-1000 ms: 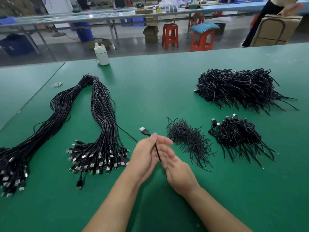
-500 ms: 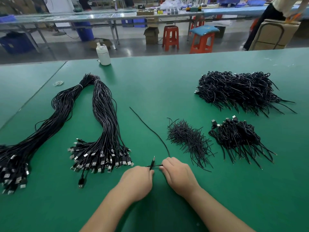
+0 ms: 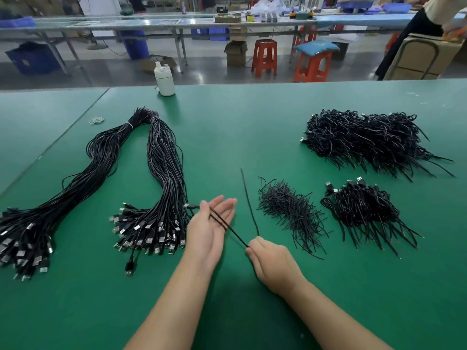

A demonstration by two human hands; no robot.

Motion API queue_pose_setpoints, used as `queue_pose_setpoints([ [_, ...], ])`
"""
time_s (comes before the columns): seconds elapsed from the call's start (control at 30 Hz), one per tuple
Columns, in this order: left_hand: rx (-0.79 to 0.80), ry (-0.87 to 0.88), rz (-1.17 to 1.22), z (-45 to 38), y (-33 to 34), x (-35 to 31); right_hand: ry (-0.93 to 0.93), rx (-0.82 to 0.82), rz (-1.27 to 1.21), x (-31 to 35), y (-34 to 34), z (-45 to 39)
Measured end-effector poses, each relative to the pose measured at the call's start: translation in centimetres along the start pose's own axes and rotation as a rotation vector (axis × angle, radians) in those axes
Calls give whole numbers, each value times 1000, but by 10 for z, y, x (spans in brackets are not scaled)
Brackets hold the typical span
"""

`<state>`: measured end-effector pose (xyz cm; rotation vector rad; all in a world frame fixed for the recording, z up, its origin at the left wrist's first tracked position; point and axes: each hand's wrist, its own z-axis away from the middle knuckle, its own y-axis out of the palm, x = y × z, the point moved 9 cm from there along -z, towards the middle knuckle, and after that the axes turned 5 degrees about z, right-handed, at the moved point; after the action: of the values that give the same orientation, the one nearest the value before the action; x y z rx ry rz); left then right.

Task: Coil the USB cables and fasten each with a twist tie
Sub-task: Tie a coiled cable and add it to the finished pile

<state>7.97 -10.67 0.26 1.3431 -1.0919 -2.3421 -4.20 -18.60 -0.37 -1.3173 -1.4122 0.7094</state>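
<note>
Head view, cable in hand: one USB cable (image 3: 228, 227) runs as a doubled strand across the left hand (image 3: 209, 224), its plug end poking out past the fingers at about 10 o'clock.
Head view, left grip: palm turned up, fingers straight and spread; the strand lies over them, not clasped.
Head view, right grip: right hand (image 3: 274, 261) pinches the fold of the cable at thumb and forefinger, close to the table (image 3: 252, 127).
Head view, key relation: from the right pinch the strand's long axis runs toward 10 o'clock to the left palm; the free tail leaves the same pinch toward 12 o'clock and lies straight on the table. Judgement: the next wrap turns on the left fingers as former, the right hand feeding, so the right is nearer the slack.
Head view, supplies: twist ties (image 3: 288, 210) at 1 o'clock of the right hand, near; tied coils (image 3: 364, 210) beyond them at 2 o'clock; larger coil heap (image 3: 366, 140) farther off; uncoiled bundles (image 3: 156, 198) at 9 o'clock of the left hand.
Head view, hard to make out: number of turns on the left hand; right fingertips hidden behind the knuckles; left thumb not clearly seen.
</note>
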Motion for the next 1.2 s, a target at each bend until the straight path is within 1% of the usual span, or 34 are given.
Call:
queue_pose_setpoints([
  [0.03,41,-25,45,-2,7,-6,11,8,-1,-1,2,-1],
  [0.07,90,-31,6,-3,14,-13,23,11,-7,-3,2,-1],
  [0.1,154,-20,-84,-2,20,-18,36,10,-17,-5,3,-2],
  [0.17,355,-24,-308,8,34,-17,65,19,-37,-9,5,-2],
  [0.23,617,-127,-595,26,43,-5,85,34,-50,-11,7,-1],
  [0.27,747,-202,-787,38,42,5,89,31,-59,-11,6,-1],
  [0.3,847,-278,-1006,49,36,14,87,21,-64,-10,5,-1],
  [0.33,895,-350,-1237,56,26,23,79,7,-60,-8,2,-2],
  [0.37,888,-405,-1466,58,13,29,70,-10,-49,-7,-1,-2],
  [0.4,841,-408,-1689,56,3,32,61,-28,-38,-5,-3,-1],
  [0.43,773,-348,-1884,52,-3,32,60,-38,-32,-4,-4,-1],
  [0.47,681,-244,-2046,45,-5,30,67,-35,-30,-5,-4,0],
  [0.5,559,-128,-2159,39,-7,27,78,-28,-31,-6,-3,0],
  [0.53,424,-18,-2206,33,-7,23,87,-26,-35,-7,-3,0],
  [0.57,309,89,-2193,30,-6,19,92,-24,-43,-8,-2,0],
  [0.6,226,196,-2121,29,-3,17,93,-18,-54,-8,-1,0],
  [0.63,180,286,-1999,29,0,15,92,-9,-64,-8,0,0],
  [0.67,146,348,-1835,29,2,14,92,-1,-73,-8,1,0],
  [0.73,28,391,-1466,27,0,5,93,14,-87,-9,3,0],
  [0.8,-99,349,-1051,20,-7,-3,86,28,-83,-8,5,0],
  [0.83,-107,274,-744,13,-10,-1,86,34,-81,-9,6,-1],
  [0.87,-85,183,-440,5,-9,4,94,40,-82,-9,7,-1],
  [0.9,-38,124,-230,1,-2,5,107,41,-89,-11,7,-2],
  [0.93,18,95,-138,1,8,2,121,34,-103,-12,7,-2],
  [0.97,80,80,-132,3,19,-1,136,20,-120,-14,6,-2],
  [1.0,147,72,-176,6,28,-3,152,9,-135,-16,6,-2],
  [1.07,341,59,-343,18,46,-6,168,3,-162,-18,6,-2],
  [1.13,593,-8,-610,37,59,0,152,11,-199,-16,6,-3],
  [1.2,801,-144,-981,58,55,17,113,28,-238,-14,6,-3],
])
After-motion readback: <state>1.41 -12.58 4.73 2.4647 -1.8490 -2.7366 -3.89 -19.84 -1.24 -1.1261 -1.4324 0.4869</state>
